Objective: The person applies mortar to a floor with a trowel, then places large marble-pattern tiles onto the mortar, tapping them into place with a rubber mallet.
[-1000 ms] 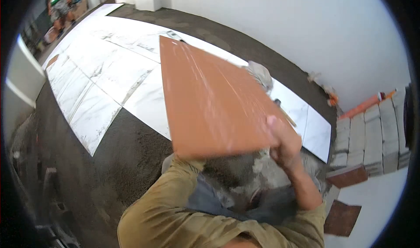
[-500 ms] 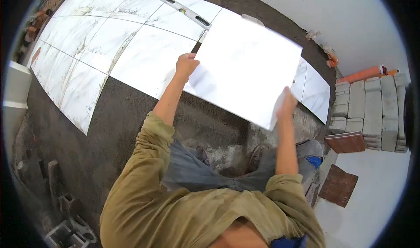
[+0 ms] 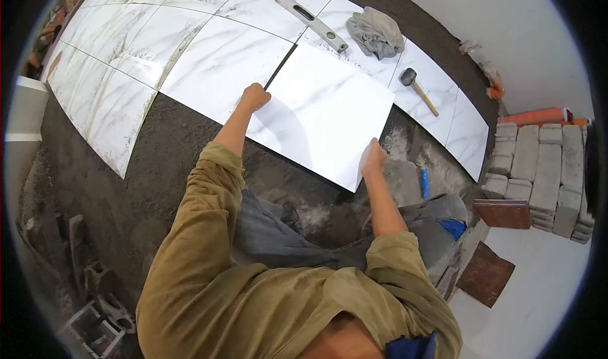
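Note:
A large white marbled floor tile (image 3: 323,112) is held between my two hands, close over the dark mortar bed. My left hand (image 3: 256,97) grips its left edge, fingers curled at the narrow dark gap beside the neighbouring laid tile (image 3: 221,68). On the opposite edge, near the front right corner, my right hand (image 3: 373,157) is closed around the tile. The tile's far edge lies along the row of laid tiles behind it. Beyond that edge rest a spirit level (image 3: 297,11), a crumpled grey cloth (image 3: 375,33) and a rubber mallet (image 3: 418,92).
Bare mortar (image 3: 171,150) spreads at the left and front. A blue tool handle (image 3: 424,183) lies right of my right hand. Grey paving blocks (image 3: 538,163), an orange pipe (image 3: 535,116) and brown tile pieces (image 3: 486,273) are by the right wall.
The held tile has come down and left toward the mortar bed, both hands moving with it. The cloth, mallet and blue handle, covered before, now show.

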`<action>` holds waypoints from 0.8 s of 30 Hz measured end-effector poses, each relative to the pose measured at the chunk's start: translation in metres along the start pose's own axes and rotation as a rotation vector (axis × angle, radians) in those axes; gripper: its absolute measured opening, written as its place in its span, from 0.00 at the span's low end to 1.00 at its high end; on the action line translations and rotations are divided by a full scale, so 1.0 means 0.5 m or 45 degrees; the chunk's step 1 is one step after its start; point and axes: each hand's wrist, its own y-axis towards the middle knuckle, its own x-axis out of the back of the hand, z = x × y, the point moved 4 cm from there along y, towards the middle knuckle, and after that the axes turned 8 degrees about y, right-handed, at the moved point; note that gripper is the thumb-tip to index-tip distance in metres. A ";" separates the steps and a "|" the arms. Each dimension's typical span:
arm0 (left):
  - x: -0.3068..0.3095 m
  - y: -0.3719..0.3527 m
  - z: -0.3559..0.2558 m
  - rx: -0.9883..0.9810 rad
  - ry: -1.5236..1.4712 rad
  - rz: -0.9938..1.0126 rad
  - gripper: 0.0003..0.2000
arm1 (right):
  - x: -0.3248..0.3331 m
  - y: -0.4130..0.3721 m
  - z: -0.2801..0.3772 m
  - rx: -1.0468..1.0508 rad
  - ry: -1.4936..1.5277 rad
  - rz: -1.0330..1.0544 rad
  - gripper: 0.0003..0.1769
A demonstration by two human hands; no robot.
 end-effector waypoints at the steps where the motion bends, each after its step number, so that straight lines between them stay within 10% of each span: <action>1: -0.002 0.008 0.005 -0.036 -0.025 -0.066 0.19 | -0.008 -0.005 -0.003 0.010 0.040 -0.007 0.18; 24: -0.106 0.118 0.097 -0.077 -0.027 -0.171 0.23 | -0.038 -0.002 -0.028 -0.014 -0.217 -0.015 0.22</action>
